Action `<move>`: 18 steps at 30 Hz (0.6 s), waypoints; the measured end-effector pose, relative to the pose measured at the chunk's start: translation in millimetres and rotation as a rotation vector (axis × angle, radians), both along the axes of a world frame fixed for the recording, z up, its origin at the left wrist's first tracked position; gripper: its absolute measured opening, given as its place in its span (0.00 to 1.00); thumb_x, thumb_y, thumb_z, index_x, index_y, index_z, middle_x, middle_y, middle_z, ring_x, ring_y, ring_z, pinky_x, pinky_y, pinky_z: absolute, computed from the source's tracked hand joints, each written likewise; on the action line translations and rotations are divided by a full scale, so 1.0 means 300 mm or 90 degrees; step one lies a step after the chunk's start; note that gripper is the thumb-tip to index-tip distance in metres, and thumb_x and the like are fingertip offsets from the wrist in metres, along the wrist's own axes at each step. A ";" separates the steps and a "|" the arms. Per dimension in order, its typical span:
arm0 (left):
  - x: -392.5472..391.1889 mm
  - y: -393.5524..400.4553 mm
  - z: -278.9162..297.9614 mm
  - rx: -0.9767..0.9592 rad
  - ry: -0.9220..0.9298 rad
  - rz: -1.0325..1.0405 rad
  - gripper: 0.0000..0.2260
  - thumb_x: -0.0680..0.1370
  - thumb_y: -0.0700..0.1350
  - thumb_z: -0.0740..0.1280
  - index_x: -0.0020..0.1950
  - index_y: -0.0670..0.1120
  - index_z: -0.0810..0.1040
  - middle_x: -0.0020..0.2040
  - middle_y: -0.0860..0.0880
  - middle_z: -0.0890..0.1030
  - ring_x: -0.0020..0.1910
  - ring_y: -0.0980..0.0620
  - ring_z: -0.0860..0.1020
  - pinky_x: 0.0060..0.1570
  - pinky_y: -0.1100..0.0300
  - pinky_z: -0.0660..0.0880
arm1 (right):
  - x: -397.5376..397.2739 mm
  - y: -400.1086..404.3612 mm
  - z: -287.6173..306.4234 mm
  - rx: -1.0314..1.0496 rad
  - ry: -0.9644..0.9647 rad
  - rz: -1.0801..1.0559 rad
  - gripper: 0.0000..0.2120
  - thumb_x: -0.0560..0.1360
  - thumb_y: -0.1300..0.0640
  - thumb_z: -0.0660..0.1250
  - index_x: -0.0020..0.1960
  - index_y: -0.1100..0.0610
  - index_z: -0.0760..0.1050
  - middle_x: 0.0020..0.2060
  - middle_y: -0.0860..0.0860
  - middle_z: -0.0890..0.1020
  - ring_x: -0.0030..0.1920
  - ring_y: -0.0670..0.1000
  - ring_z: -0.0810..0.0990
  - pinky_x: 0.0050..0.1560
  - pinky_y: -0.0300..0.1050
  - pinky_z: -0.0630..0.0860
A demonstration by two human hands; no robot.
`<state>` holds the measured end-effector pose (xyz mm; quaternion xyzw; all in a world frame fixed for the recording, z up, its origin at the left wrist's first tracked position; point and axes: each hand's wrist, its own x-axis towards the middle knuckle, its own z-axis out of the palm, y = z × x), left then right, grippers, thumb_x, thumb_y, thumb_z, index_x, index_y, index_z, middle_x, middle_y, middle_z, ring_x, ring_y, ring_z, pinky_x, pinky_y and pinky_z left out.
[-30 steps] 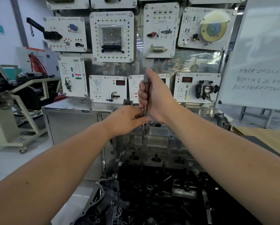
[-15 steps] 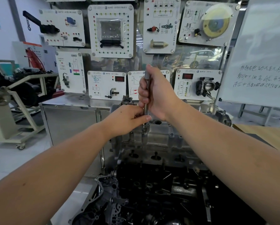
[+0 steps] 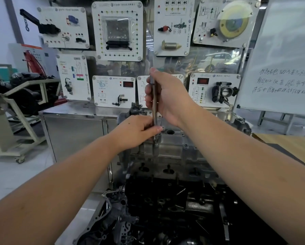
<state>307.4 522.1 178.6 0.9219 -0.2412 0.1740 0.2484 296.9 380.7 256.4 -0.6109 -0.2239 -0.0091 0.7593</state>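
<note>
- Barely shifting since the earlier frame, keeping right hand [image 3: 167,98] and left hand [image 3: 139,129] on the metal rod [image 3: 154,103].
- Clenching its upper length in the right hand.
- Pinching its lower end with the left hand's fingertips.
- Standing it upright, tip down on the cylinder head [image 3: 174,149].

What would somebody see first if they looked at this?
Two bare hands in the middle: the right hand grips a long thin silver metal rod standing upright, and the left hand pinches its lower end. Its tip meets the grey metal engine block below. Behind hang white boards with car parts.
</note>
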 end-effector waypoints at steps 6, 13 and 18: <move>0.000 -0.008 -0.027 -0.030 -0.013 0.016 0.15 0.82 0.59 0.64 0.39 0.54 0.71 0.34 0.55 0.75 0.34 0.57 0.74 0.38 0.56 0.72 | 0.012 0.030 -0.029 0.059 -0.070 -0.023 0.18 0.87 0.48 0.54 0.45 0.57 0.74 0.27 0.47 0.69 0.25 0.46 0.62 0.30 0.43 0.60; -0.012 0.002 -0.018 -0.060 0.038 -0.038 0.07 0.83 0.53 0.66 0.45 0.57 0.74 0.38 0.57 0.76 0.35 0.61 0.74 0.41 0.57 0.69 | 0.034 0.021 -0.064 0.077 -0.103 0.025 0.17 0.84 0.43 0.58 0.49 0.56 0.73 0.25 0.46 0.68 0.25 0.46 0.62 0.26 0.41 0.61; -0.022 -0.011 -0.014 -0.094 0.052 -0.044 0.06 0.83 0.53 0.67 0.52 0.51 0.79 0.36 0.59 0.78 0.36 0.60 0.75 0.46 0.54 0.75 | 0.034 0.017 -0.109 0.016 -0.276 -0.150 0.05 0.83 0.54 0.65 0.50 0.54 0.73 0.30 0.47 0.81 0.28 0.48 0.76 0.31 0.43 0.74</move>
